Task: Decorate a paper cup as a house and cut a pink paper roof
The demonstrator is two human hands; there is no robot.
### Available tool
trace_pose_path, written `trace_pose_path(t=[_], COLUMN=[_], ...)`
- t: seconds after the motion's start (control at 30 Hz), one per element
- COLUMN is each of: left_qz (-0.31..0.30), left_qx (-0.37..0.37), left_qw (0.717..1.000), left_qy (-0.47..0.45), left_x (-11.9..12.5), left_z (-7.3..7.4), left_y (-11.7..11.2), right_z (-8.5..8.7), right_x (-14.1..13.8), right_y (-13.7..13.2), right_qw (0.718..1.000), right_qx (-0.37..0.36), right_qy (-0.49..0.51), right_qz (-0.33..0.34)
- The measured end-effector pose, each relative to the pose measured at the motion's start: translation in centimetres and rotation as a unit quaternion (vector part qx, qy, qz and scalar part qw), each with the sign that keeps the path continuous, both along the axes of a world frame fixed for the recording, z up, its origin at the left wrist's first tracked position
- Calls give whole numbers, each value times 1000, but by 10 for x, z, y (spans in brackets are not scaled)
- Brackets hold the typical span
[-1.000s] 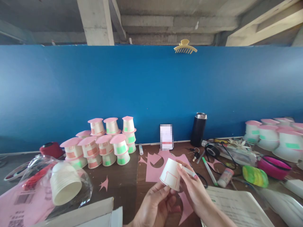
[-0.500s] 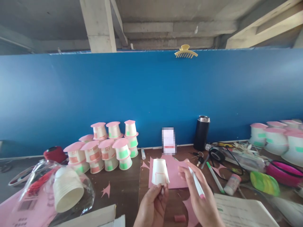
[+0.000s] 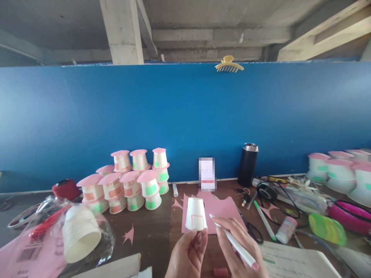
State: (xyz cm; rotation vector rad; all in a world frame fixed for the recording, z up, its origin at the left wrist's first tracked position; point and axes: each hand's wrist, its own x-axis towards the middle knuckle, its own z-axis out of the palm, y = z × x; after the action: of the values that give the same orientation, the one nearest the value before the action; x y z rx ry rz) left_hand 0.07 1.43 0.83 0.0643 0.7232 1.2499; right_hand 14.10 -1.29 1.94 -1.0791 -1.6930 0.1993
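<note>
- Far left, a pink plastic packet [image 3: 52,262] bears a dark label, too blurred to read.
- Left hand [image 3: 188,251]: fingertips pinch the upturned white paper cup [image 3: 196,208] near its wide rim, above the table; a firm but gentle hold should spare the wall.
- Right hand [image 3: 245,236]: fingers grip a white, pink-ended marker [image 3: 238,247], tip just beside the cup, apart; light strokes would suit.
- Right, a white printed page [image 3: 307,264]: lines illegible.

Craft workshop under a bare concrete ceiling [image 3: 203,15], blue partition [image 3: 174,108] behind a brown table [image 3: 156,231], pink paper scraps [image 3: 129,234] strewn about, decorated paper cups [image 3: 131,187] (some stacked)
</note>
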Motion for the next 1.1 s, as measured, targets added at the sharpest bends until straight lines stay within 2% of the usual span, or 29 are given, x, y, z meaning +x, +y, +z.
trace_pose_path(t=[0.2,0.33,0.63,1.1], left_qz=[-8,-15,-13,-32], left_qx=[38,54,65,61], left_qw=[999,998,998,998], left_qy=[-10,-11,10,9], left_x=[1,3,4,3], left_z=[-9,-12,-10,-3], left_y=[-1,-2,-5,-9], right_z=[-3,-1,3,-2], right_x=[-5,-8,-3,-2], right_y=[-3,-5,-4,-2], right_qw=[996,996,998,996], right_qx=[-67,-68,-59,-71], right_qy=[45,54,-2,-9], right_qz=[-24,-28,-38,-61])
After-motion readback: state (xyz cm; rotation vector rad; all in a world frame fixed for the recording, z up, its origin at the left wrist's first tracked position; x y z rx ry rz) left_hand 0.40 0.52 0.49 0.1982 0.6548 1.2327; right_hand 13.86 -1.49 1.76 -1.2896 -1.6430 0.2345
